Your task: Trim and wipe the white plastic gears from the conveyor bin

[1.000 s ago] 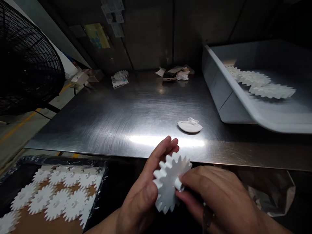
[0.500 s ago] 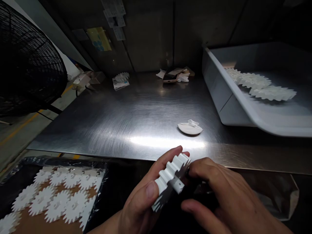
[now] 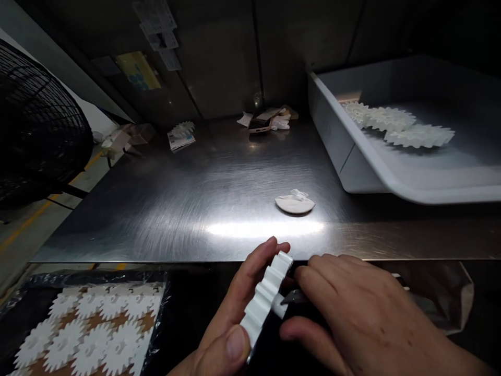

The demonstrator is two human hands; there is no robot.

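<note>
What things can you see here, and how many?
steel table: one, silver, middle
fan: one, black, far left
tray: one, white, right side
gears in tray: a few, white, overlapping
gears on cardboard: many, white, bottom left
gear on paper: one, white, back of table
phone: one, dark, back of table
round piece: one, white, middle of table
held gear: one, white, at the table's front edge
small blade: one, grey, beside the held gear
left hand: one, holding the gear
right hand: one, holding the blade

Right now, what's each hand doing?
Left hand: closed, holding a white plastic gear.
Right hand: closed, holding a small metal blade beside its hub.
</note>
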